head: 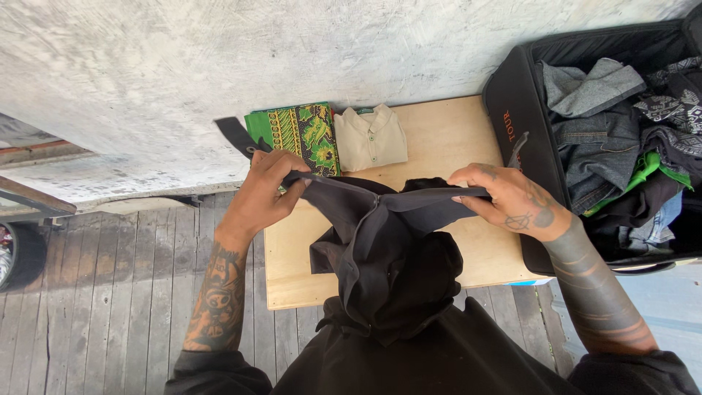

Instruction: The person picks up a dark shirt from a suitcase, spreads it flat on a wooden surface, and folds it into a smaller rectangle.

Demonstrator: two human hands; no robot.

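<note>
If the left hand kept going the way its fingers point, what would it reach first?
The left hand points right along the black garment it grips, so probably the right hand holding the other end, though depth is unclear.

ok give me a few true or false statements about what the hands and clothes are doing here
1. Both hands grip the black garment. True: left hand and right hand hold its upper edge.
2. The suitcase is shut. False: it lies open, full of clothes.
3. A folded beige shirt lies on the wooden board. True.
4. The green patterned cloth lies in the suitcase. False: it lies beside the beige shirt.
</note>
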